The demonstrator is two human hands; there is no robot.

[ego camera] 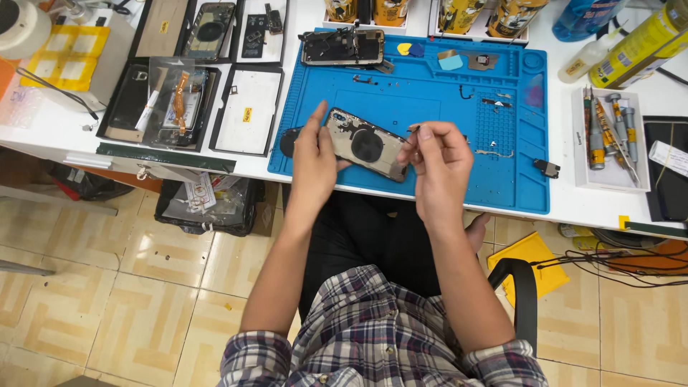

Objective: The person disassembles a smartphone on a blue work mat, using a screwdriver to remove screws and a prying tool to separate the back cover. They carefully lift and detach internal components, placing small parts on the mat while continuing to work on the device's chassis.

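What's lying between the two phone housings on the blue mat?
Head view: between the held phone housing and the far phone housing, a small dark bracket and bare blue mat.

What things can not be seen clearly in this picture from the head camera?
- Small part pinched by the right hand: too small to identify.
- Opened phone: its left end is covered by the left hand.
- Loose screws and parts on the blue mat: too small.
- Bottles at top right: cut by the frame edge.

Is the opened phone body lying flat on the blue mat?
No, the left hand holds the phone body tilted above the blue mat.
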